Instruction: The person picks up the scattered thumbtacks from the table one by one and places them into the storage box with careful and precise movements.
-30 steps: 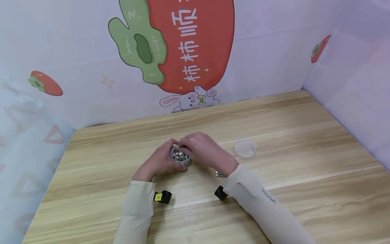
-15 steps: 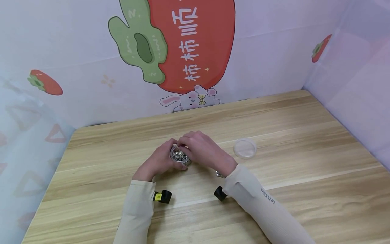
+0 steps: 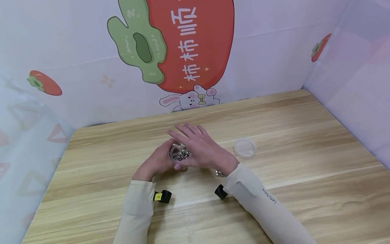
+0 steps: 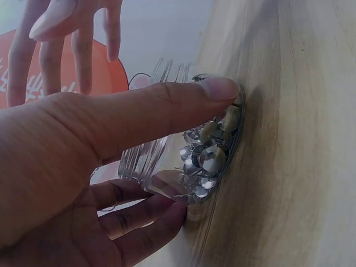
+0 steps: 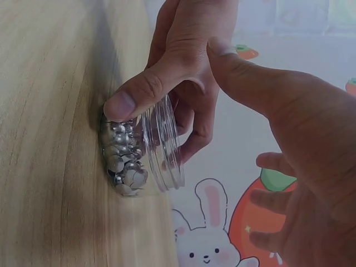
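In the head view, a clear jar is grasped by the left hand, its open mouth turned upward and silvery thumbtacks gathered inside. The right hand is held just beside the jar, released, with its fingers spread and pointed past the far side of the mouth. Beyond the right hand, on its outer side, a clear round lid is laid on the wooden table. A few shiny metal pieces are partly covered by the right wrist — too small there to be identified. Both forearms are covered by pale sleeves, and a black device is worn at each wrist.

In the left wrist view, the left thumb is laid along the jar's near side while the other fingers are wrapped beneath and behind it. The tacks are heaped toward the jar's base, close to the tabletop. The right fingers are seen extended beyond the left hand.

In the right wrist view, the same grasp is shown from across the jar. Nothing is held by the right hand — its thumb and fingers are parted. Behind it, a printed rabbit is seen on the backdrop.
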Motion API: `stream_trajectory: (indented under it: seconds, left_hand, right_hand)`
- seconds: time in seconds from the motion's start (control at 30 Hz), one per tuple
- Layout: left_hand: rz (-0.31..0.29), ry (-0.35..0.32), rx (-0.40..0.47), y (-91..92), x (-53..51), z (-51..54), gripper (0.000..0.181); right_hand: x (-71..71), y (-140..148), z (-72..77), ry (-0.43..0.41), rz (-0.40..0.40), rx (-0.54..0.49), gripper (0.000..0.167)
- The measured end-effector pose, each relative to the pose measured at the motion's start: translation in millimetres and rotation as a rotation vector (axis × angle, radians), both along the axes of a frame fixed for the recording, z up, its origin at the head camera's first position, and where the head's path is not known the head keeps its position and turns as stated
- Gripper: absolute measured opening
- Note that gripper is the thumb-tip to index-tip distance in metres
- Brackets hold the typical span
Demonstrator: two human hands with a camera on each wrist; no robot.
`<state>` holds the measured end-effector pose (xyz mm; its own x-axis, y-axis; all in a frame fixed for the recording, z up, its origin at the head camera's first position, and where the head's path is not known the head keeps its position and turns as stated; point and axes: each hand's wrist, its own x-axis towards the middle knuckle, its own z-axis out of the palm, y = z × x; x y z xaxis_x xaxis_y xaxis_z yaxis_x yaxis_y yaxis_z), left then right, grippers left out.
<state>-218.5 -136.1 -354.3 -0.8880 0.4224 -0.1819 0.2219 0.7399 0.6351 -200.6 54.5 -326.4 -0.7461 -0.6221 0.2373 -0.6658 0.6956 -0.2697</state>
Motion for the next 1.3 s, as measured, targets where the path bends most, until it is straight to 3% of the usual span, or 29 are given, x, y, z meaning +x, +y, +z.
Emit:
stream_trajectory:
  seconds: [0.33,0.57,0.97,1.13,1.3]
  left_hand:
    - [0.002,-0.013,0.003,1.1,0.0,-0.9,0.087]
    - [0.033,-0.048,-0.001,4.0,1.6,-0.1,0.081]
    - [0.036,-0.039,0.001,2.3,4.0,-2.9,0.082]
    - [0.043,-0.043,-0.002,2.2,4.1,-2.7,0.082]
    - [0.044,-0.045,-0.004,1.8,3.9,-0.4,0.083]
  right_hand:
    - [7.4,10.3,3.3,-0.001,-0.011,0.038,0.103]
    - [25.4,49.6,1.1,-0.053,-0.059,0.064,0.1]
    - [53.8,115.4,-4.6,-0.041,-0.135,0.078,0.102]
    - [54.3,122.2,-6.6,-0.031,-0.138,0.078,0.094]
    - [53.4,122.3,-6.5,-0.078,-0.152,0.095,0.08]
